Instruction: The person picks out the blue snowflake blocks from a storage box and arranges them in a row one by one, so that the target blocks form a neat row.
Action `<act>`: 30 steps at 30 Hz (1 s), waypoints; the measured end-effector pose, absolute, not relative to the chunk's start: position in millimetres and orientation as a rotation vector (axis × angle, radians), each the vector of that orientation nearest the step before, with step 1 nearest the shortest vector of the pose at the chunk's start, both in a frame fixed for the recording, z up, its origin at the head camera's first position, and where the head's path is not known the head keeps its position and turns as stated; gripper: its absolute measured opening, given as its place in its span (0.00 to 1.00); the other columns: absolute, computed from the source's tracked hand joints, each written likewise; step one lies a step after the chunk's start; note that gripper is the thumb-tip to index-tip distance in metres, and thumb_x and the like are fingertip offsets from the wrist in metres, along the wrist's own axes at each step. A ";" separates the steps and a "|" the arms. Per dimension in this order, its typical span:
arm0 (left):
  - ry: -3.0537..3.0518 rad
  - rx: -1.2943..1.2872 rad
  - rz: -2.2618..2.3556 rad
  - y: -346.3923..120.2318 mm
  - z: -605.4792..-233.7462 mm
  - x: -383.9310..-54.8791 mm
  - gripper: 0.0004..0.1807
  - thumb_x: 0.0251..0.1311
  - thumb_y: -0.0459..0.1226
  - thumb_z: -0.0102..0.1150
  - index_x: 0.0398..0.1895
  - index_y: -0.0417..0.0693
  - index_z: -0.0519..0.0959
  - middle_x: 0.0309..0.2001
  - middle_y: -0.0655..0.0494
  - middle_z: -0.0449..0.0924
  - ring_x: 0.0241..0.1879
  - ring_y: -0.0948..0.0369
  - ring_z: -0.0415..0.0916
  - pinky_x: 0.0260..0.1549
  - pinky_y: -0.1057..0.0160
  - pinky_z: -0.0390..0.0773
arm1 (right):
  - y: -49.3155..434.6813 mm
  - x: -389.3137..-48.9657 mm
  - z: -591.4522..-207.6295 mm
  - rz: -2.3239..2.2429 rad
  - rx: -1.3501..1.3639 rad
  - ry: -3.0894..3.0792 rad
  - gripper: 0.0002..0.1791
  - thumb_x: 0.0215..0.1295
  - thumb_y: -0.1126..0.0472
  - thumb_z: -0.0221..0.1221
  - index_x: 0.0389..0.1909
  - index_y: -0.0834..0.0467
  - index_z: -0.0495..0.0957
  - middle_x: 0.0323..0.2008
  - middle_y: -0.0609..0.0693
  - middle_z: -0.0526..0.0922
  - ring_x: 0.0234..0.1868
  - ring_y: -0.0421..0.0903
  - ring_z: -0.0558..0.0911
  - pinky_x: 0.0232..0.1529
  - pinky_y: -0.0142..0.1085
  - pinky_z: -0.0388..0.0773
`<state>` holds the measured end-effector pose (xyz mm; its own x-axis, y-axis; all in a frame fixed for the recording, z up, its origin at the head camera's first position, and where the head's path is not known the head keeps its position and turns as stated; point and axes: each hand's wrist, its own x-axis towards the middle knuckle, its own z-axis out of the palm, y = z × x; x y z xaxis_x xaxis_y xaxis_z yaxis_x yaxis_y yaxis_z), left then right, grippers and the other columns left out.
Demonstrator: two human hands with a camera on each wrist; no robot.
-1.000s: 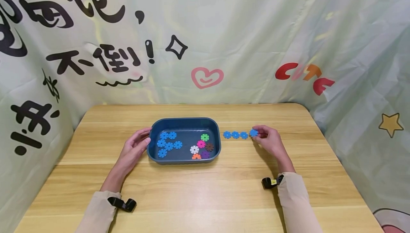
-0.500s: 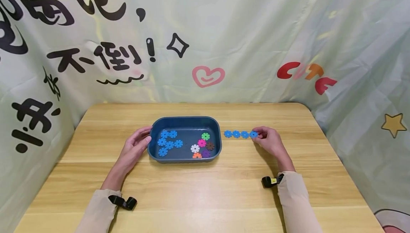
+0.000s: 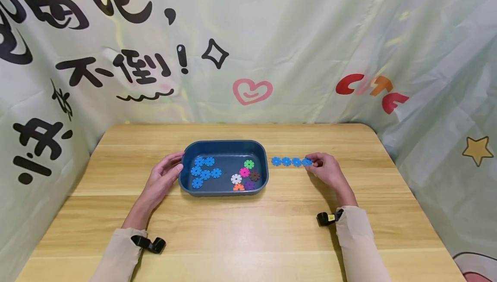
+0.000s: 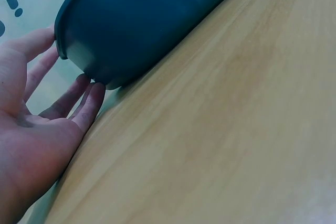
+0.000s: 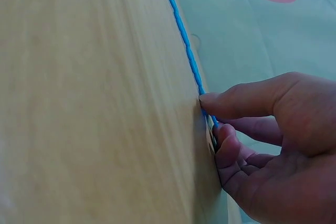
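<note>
At the right end of a row of blue notched plastic discs on the table, my right hand pinches the end disc between thumb and fingers. In the right wrist view the row appears edge-on as a thin strip, and my right hand has its fingertips at the near end. A dark blue tray stands left of the row. Against its left end rests my left hand. The left wrist view has the extended fingers of my left hand touching the tray's outer wall.
Inside the tray, several blue discs lie at the left. Green, pink, white, brown, purple and orange discs lie at the right. A printed cloth hangs behind the wooden table.
The disc in my right hand, raised and slightly askew a second ago, has come down level against the end of the row. My left hand has stayed at the tray.
</note>
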<state>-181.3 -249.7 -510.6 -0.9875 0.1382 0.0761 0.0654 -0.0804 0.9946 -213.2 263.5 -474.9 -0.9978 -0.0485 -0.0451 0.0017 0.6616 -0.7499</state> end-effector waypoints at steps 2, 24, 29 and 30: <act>2.101 0.232 2.258 -249.9 -510.5 -181.6 0.27 0.76 0.38 0.56 0.75 0.43 0.67 0.71 0.43 0.65 0.65 0.54 0.68 0.58 0.66 0.78 | 263.2 -213.5 -474.9 -1.266 -0.037 2.807 0.17 0.68 0.69 0.65 0.56 0.70 0.80 0.42 0.60 0.79 0.40 0.50 0.75 0.33 0.31 0.73; 2.089 0.237 2.256 -249.2 -509.6 -181.2 0.27 0.77 0.38 0.55 0.75 0.41 0.66 0.69 0.43 0.66 0.64 0.54 0.68 0.57 0.66 0.78 | 257.7 -205.4 -459.5 -1.451 -0.019 2.733 0.21 0.69 0.67 0.65 0.60 0.67 0.78 0.43 0.60 0.80 0.43 0.52 0.78 0.34 0.31 0.77; 2.089 0.237 2.255 -249.7 -510.2 -180.9 0.27 0.77 0.38 0.55 0.75 0.41 0.65 0.69 0.42 0.66 0.64 0.54 0.68 0.58 0.66 0.78 | 248.4 -201.7 -450.8 -1.515 -0.094 2.726 0.20 0.69 0.67 0.64 0.59 0.67 0.78 0.47 0.64 0.80 0.47 0.56 0.79 0.36 0.31 0.80; 2.092 0.237 2.254 -249.8 -510.2 -180.8 0.27 0.77 0.38 0.55 0.75 0.41 0.66 0.70 0.42 0.66 0.64 0.55 0.68 0.58 0.66 0.78 | 246.4 -201.0 -449.1 -1.525 -0.109 2.725 0.19 0.69 0.66 0.65 0.59 0.67 0.78 0.48 0.65 0.80 0.47 0.56 0.79 0.37 0.31 0.80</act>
